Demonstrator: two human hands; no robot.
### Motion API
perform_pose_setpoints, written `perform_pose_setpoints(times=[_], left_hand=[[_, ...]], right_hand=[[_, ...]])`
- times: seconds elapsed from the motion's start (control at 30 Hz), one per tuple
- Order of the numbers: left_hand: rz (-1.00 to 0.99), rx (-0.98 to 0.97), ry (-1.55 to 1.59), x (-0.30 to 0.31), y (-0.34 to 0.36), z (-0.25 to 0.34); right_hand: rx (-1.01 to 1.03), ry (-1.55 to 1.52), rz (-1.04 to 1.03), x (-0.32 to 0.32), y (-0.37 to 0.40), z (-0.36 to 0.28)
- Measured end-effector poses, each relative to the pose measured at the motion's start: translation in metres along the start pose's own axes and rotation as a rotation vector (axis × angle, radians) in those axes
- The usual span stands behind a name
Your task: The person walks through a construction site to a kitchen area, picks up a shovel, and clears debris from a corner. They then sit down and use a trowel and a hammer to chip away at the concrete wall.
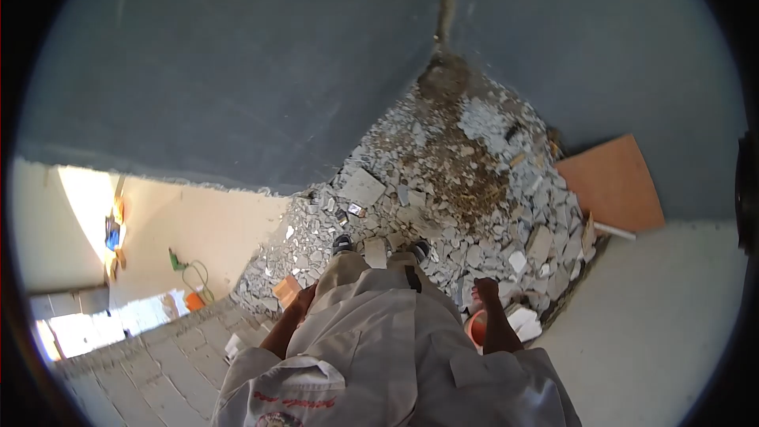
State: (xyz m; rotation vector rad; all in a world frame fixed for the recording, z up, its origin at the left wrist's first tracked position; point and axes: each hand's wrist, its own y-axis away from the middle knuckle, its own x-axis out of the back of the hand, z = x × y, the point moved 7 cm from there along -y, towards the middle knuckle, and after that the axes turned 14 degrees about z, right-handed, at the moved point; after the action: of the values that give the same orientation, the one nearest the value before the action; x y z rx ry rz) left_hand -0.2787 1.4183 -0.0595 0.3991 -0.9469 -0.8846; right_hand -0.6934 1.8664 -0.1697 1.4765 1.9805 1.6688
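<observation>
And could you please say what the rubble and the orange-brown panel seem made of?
Rubble: probably broken concrete or plaster, matte grey, given its jagged chunks.
Panel: perhaps painted board, smooth and evenly coloured, though ceramic is possible.

Two hands, two shoes, two dark grey walls, single items around them, and rubble past counting.
Hands: one left hand (pixel 304 298), one right hand (pixel 484 291); shoes: a left shoe (pixel 341 244) and a right shoe (pixel 421 250); dark grey walls: one on the left (pixel 229 71), one on the right (pixel 601 55); one orange block (pixel 285 291); one round, hollow orange thing (pixel 476 329); one flat orange board (pixel 613 186); one white bar (pixel 615 232); one green tool (pixel 175 261) with one cord (pixel 206 275); rubble (pixel 466 245): dozens of pieces at least, too jumbled for an exact number
</observation>
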Motion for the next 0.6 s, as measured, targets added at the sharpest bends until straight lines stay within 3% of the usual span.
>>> perform_pose_setpoints(times=[0.07, 0.13, 0.2, 0.23, 0.33, 0.4, 0.43, 0.53, 0.6], left_hand=[[0.055, 0.023, -0.018, -0.009, 0.003, -0.026], [0.101, -0.041, -0.112, -0.011, 0.011, -0.043], [0.123, -0.204, -0.303, -0.01, 0.009, -0.045], [0.213, -0.197, -0.213, -0.005, 0.009, -0.053], [0.225, 0.395, 0.348, 0.034, 0.047, -0.027], [0.228, 0.309, 0.371, 0.019, 0.029, -0.083], [0.225, 0.372, 0.419, 0.032, 0.038, -0.072], [0.237, 0.458, 0.52, 0.063, 0.042, -0.088], [0.238, 0.507, 0.622, 0.088, 0.048, -0.109]], right_hand=[[0.036, 0.1, -0.011, -0.004, -0.01, -0.023], [0.124, 0.052, -0.065, -0.011, -0.024, -0.045], [0.078, 0.033, -0.182, -0.025, -0.047, -0.067], [0.109, -0.025, -0.149, -0.032, -0.029, -0.098], [0.247, -0.052, -0.086, -0.058, 0.02, -0.182], [0.345, -0.05, -0.078, -0.088, 0.024, -0.223], [0.418, 0.075, 0.01, -0.103, 0.082, -0.259], [0.606, 0.022, -0.149, -0.177, 0.126, -0.314], [0.606, 0.038, -0.149, -0.228, 0.183, -0.345]])
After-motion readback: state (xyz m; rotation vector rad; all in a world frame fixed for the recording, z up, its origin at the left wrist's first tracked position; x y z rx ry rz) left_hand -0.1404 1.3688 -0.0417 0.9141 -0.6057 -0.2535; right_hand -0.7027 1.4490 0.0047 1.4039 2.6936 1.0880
